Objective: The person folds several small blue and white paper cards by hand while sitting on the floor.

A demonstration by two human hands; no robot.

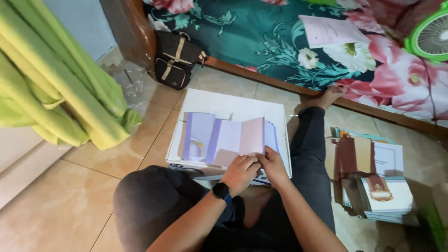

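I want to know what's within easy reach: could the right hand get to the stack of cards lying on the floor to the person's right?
Probably yes. The right hand rests on the folded card, and the stack of cards lies just beyond the outstretched leg, with nothing standing between.

White flat box [233, 105], apparently cardboard, lies on floor.

One white box [233, 105]; one black backpack [176, 59]; one green fan [431, 35], far right; one pink sheet [331, 30]; one wristwatch [221, 191]; two hands, left hand [240, 172] and right hand [274, 167].
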